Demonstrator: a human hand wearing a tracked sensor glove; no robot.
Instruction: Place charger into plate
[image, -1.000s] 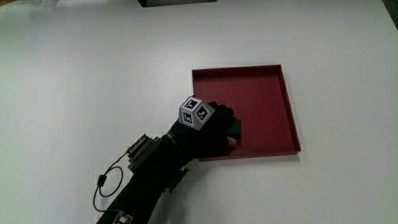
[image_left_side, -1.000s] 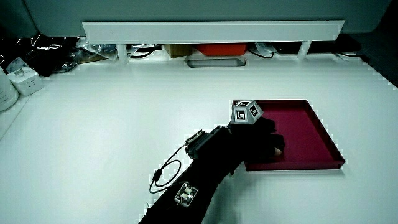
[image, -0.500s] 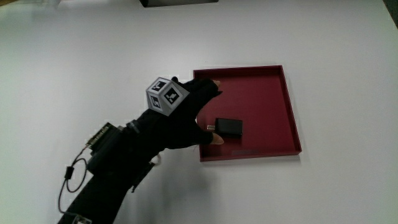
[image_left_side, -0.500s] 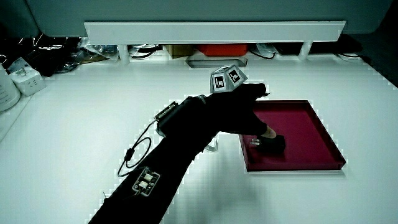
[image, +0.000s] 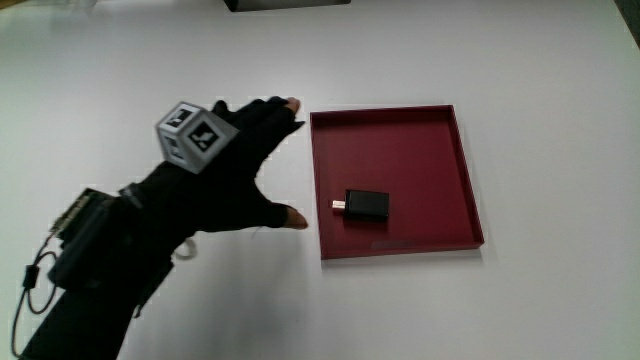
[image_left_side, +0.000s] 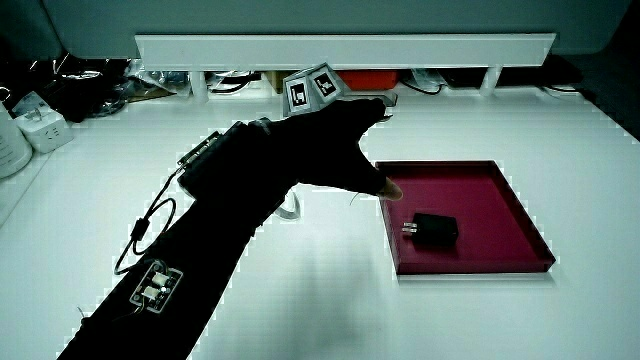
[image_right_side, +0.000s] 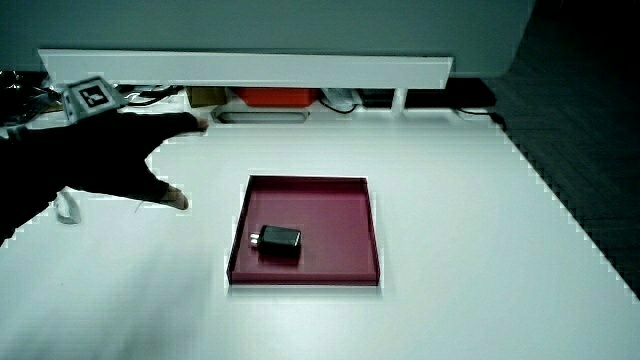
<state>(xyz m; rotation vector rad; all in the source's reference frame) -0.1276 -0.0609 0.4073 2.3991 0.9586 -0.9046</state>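
Note:
A small black charger (image: 367, 205) (image_left_side: 434, 230) (image_right_side: 277, 240) lies flat inside the dark red square plate (image: 440, 150) (image_left_side: 510, 215) (image_right_side: 340, 205), close to the plate's rim nearest the person, with its metal prongs pointing toward the hand. The hand (image: 262, 165) (image_left_side: 372, 150) (image_right_side: 165, 160) hovers over bare table beside the plate, apart from it. Its fingers are spread and hold nothing. A patterned cube (image: 194, 133) (image_left_side: 311, 88) (image_right_side: 88, 94) rides on its back.
A low white partition (image_left_side: 340, 48) (image_right_side: 250, 66) runs along the table's edge farthest from the person, with cables and an orange item (image_left_side: 352, 78) under it. A thin cable loop (image_left_side: 140, 235) hangs from the forearm. White boxes (image_left_side: 38, 125) stand at the table's corner.
The hand let go of the charger, which stays in the plate. It lifted and drew away from the plate to the table beside it, fingers spreading.

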